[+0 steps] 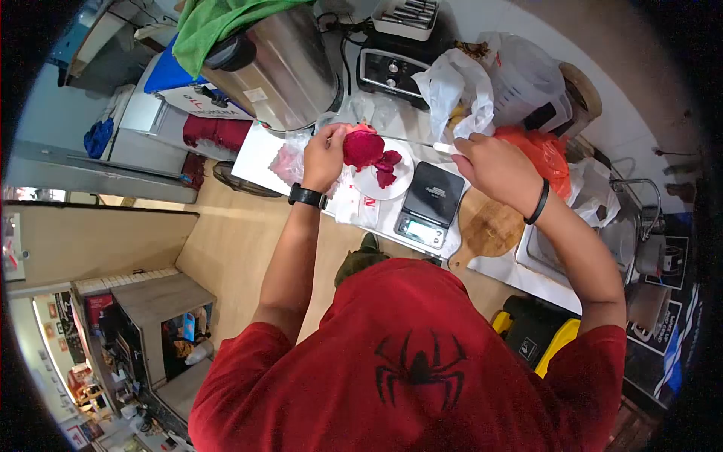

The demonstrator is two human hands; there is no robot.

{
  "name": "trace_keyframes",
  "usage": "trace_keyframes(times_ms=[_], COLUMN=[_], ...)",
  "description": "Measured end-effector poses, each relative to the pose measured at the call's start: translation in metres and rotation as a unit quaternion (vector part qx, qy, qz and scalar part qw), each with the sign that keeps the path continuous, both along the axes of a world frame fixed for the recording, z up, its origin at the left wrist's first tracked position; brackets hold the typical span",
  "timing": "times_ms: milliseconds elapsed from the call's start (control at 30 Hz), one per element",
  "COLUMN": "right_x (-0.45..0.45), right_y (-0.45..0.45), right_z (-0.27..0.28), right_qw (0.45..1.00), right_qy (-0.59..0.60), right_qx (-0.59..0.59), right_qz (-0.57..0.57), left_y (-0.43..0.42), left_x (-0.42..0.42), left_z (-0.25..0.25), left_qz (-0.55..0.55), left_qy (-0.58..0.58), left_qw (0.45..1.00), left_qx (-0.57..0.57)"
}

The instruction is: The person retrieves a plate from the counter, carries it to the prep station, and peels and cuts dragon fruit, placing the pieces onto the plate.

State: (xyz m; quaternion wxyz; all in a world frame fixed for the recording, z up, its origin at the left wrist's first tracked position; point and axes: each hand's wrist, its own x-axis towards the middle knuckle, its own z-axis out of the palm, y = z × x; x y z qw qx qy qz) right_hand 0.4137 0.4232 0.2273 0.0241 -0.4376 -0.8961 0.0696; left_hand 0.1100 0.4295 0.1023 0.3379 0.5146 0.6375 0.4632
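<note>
My left hand (325,160) is closed around a cut dragon fruit (364,149), its deep magenta flesh facing right. Below the fruit sits a white plate (403,181), with several dark magenta pieces of dragon fruit (387,167) lying on it. In my right hand (503,167) is a knife with a white handle (444,148); its thin blade points left toward the fruit and is hard to make out. A black kitchen scale (433,194) lies between the plate and a round wooden cutting board (489,224).
A large steel urn (286,68) stands at the back left, with a green cloth (215,30) over it. White plastic bags (459,87) and an orange bag (536,154) are behind my right hand. The sink (546,252) is at the right; a black and yellow bin (531,339) stands below.
</note>
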Motion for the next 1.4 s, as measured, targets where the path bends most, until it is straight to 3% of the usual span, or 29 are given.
trace_keyframes(times_ms=[333, 700, 833, 1033, 1167, 1400], right_x=[0.018, 0.026, 0.021, 0.019, 0.017, 0.007], right_y=[-0.008, -0.022, -0.027, -0.034, -0.035, -0.043], right_z=[-0.038, -0.033, -0.034, -0.042, -0.044, -0.037], right_qw=[0.999, 0.989, 0.985, 0.977, 0.975, 0.963], right_qy=[0.036, 0.111, 0.121, 0.141, 0.135, 0.162], right_qx=[-0.002, -0.077, -0.071, -0.12, -0.124, -0.155], right_qz=[-0.039, -0.057, -0.096, -0.107, -0.124, -0.149], left_y=[0.009, 0.013, 0.008, 0.009, 0.005, 0.006], left_x=[0.0, 0.002, 0.014, 0.013, 0.021, 0.027], left_z=[-0.014, -0.022, -0.011, -0.026, -0.022, -0.024], left_qz=[-0.015, 0.007, 0.031, 0.009, 0.029, 0.044], left_qy=[-0.072, -0.114, -0.222, -0.175, -0.265, -0.325], left_qw=[0.997, 0.993, 0.973, 0.984, 0.963, 0.944], left_qx=[-0.027, -0.024, -0.048, -0.028, -0.042, -0.034])
